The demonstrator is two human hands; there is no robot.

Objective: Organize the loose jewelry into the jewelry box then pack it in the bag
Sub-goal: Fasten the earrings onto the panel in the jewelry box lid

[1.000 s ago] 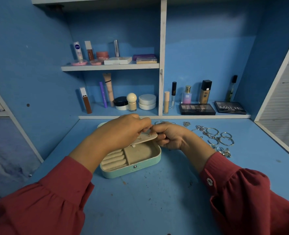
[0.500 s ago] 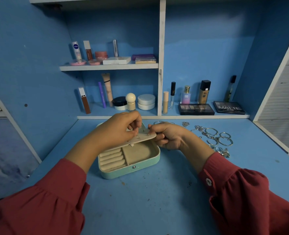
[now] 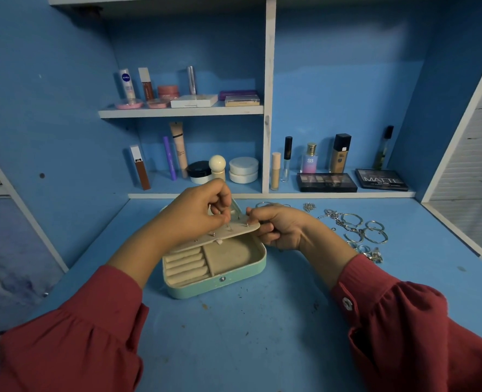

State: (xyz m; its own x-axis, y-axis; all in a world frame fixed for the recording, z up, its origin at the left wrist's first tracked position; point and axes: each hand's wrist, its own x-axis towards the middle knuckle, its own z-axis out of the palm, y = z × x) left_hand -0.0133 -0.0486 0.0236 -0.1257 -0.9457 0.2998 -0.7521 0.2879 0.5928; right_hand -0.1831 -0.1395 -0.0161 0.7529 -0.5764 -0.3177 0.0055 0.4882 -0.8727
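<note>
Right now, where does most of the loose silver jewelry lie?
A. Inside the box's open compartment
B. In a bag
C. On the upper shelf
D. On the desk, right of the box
D: the silver rings and chains lie on the blue desk, right of the jewelry box.

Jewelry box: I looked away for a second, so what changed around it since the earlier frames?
The left hand drew its fingers back along the earring panel and now pinches a stud there. The right hand still holds the panel's end; jewelry box and loose jewelry unmoved.
</note>
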